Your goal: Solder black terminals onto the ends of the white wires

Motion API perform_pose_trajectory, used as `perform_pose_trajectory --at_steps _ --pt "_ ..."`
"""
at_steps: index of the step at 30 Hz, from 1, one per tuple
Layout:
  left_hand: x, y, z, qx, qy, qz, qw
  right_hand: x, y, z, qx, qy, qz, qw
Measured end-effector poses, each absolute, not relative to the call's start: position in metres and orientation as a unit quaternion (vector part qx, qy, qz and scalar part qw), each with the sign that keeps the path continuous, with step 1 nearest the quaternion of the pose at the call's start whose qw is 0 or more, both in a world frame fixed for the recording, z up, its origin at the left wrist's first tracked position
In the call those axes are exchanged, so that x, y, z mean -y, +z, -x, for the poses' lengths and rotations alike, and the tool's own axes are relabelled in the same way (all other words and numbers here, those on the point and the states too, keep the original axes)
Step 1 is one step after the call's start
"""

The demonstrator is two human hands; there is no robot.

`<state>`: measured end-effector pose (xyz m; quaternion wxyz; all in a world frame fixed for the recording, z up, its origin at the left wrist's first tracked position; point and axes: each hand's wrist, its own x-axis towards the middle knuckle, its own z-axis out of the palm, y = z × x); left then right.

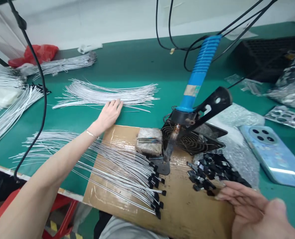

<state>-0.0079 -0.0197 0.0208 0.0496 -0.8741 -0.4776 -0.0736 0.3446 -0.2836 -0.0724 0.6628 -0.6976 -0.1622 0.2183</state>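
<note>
My left hand (111,113) reaches out to a loose bundle of thin white wires (110,91) on the green bench. Its fingers lie slightly apart on the near edge of the bundle, and the thumb is hidden. At the lower right, my right hand (257,212) is open, palm partly turned up, with the thumb apart and nothing visible in it. Its fingertips are beside a heap of small black plastic clips (217,169). Between my hands, several white wires with black end pieces (127,172) lie across a cardboard sheet (187,212).
A blue-handled soldering iron (202,73) stands tilted in a black holder, by a round black grille (192,142) and a small block with metal rods (149,141). A light-blue phone (274,156) rests on the right. More wires (15,113) lie left, behind a hanging black cable (41,83).
</note>
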Motion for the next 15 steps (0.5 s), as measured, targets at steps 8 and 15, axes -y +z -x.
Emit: perform_pose_trajectory --at_steps 8,15 --pt "-0.012 0.012 0.026 0.494 -0.113 0.862 -0.005 0.276 -0.049 -0.327 0.249 0.167 0.66 0.689" --pt "0.003 0.041 0.034 0.512 -0.25 0.817 -0.087 0.277 -0.059 -0.328 0.186 0.157 0.686 0.686"
